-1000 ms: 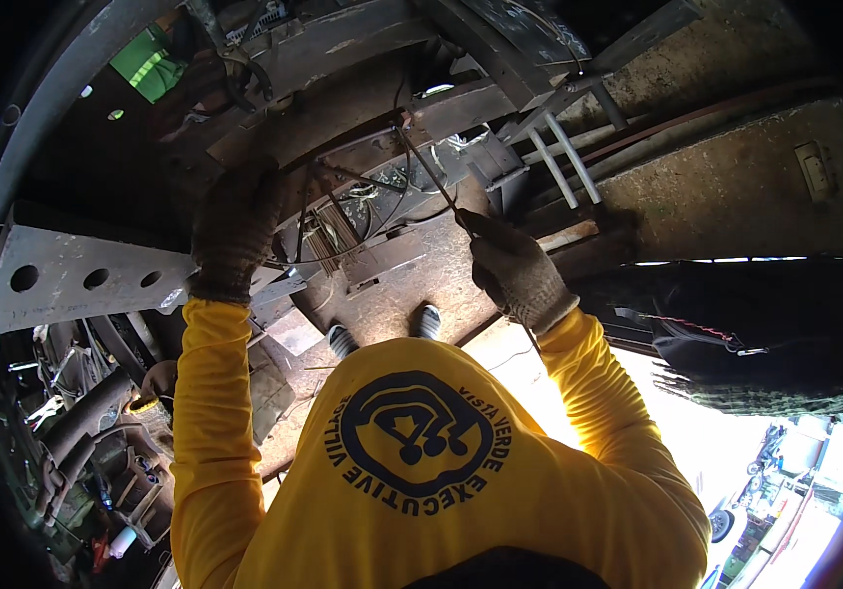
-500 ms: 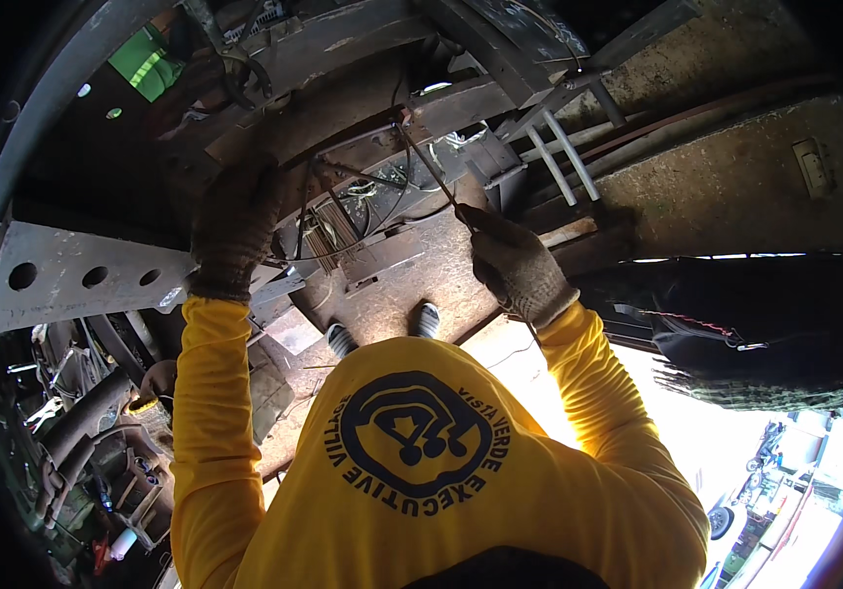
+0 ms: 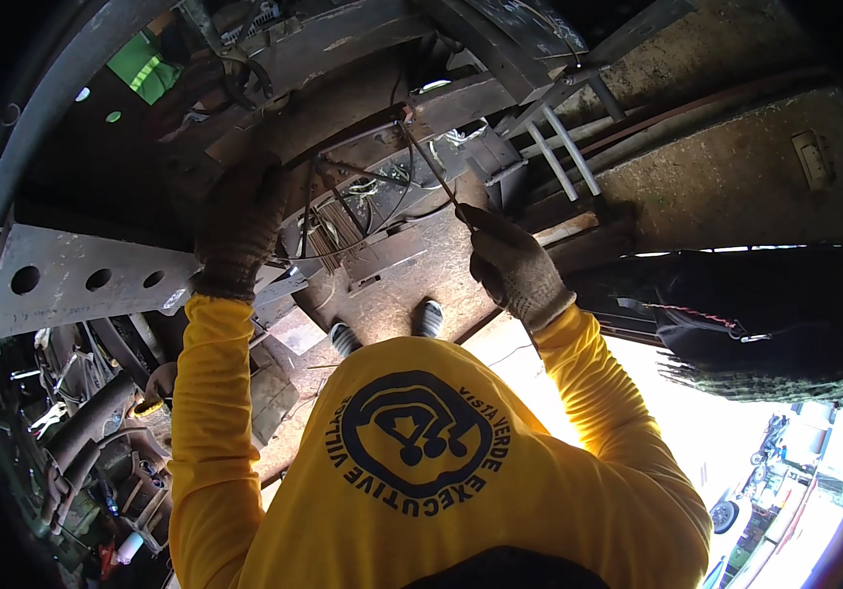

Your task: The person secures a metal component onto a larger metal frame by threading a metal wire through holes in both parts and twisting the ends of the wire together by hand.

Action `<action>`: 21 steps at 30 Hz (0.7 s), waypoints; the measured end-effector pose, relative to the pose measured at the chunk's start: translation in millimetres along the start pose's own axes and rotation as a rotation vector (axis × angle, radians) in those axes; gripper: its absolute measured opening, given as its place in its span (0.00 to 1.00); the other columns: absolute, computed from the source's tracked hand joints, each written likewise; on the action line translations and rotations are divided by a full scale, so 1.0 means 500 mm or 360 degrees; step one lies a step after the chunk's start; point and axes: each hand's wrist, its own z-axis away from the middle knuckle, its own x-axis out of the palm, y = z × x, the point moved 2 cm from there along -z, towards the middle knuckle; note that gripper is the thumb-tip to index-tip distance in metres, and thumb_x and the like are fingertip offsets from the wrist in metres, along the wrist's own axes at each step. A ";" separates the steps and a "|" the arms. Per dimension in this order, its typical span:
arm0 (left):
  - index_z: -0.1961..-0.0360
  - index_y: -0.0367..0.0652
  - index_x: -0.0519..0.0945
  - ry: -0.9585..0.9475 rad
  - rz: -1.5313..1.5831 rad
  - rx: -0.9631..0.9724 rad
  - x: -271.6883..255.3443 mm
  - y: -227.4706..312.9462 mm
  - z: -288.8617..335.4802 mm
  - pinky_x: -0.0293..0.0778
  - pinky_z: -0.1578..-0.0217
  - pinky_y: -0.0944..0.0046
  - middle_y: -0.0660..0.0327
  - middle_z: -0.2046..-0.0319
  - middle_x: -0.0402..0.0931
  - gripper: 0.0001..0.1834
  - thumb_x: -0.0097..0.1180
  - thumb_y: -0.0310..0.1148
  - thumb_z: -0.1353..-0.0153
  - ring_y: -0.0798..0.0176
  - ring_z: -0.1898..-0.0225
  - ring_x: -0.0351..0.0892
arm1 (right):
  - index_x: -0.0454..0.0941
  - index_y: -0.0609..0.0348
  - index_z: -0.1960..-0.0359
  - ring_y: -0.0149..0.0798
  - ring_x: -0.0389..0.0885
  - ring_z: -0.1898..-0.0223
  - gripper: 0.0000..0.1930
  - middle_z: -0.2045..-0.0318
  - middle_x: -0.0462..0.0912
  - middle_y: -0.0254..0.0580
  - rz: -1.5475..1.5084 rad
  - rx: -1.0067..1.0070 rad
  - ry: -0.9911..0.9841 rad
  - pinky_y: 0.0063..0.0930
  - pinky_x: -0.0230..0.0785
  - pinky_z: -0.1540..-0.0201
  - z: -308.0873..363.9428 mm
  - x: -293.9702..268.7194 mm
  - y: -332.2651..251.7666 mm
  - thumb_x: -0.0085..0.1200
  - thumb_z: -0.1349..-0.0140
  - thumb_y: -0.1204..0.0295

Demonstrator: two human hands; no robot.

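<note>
Right hand [image 3: 520, 267]: rod [image 3: 431, 165] grasped, slanted apparently so its far tip was aimed at the near edge of the beam [image 3: 466, 106] | Rod: held between hand and edge, contact unclear | Left hand [image 3: 240, 221]: placed beside beam, perhaps for steadying; grip could not be told

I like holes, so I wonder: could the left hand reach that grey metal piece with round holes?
Probably yes: the grey metal piece has one end close beside the left hand, and nothing seems to stand between them, though depth is hard to judge.
</note>
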 end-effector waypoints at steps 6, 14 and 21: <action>0.54 0.46 0.82 -0.0214 -0.0129 -0.0261 0.001 0.014 -0.005 0.76 0.54 0.53 0.51 0.60 0.82 0.17 0.53 0.47 0.32 0.47 0.57 0.82 | 0.67 0.60 0.36 0.38 0.80 0.63 0.23 0.57 0.77 0.45 -0.1458 0.0344 0.0019 0.32 0.76 0.58 0.006 0.050 0.009 0.44 0.25 0.60; 0.49 0.51 0.80 -0.0207 -0.0185 -0.0185 0.004 0.014 -0.007 0.77 0.53 0.48 0.50 0.56 0.82 0.20 0.51 0.52 0.32 0.44 0.54 0.82 | 0.67 0.58 0.37 0.44 0.81 0.54 0.28 0.51 0.79 0.47 -0.1631 0.0249 0.0013 0.44 0.77 0.48 0.006 0.121 0.002 0.44 0.25 0.48; 0.49 0.49 0.80 -0.0198 -0.0250 -0.0098 0.024 0.002 -0.006 0.76 0.53 0.48 0.47 0.56 0.82 0.21 0.53 0.52 0.32 0.42 0.52 0.81 | 0.73 0.59 0.43 0.43 0.82 0.58 0.23 0.58 0.81 0.44 -0.1805 0.0168 0.0512 0.43 0.79 0.52 -0.007 0.274 -0.022 0.45 0.26 0.53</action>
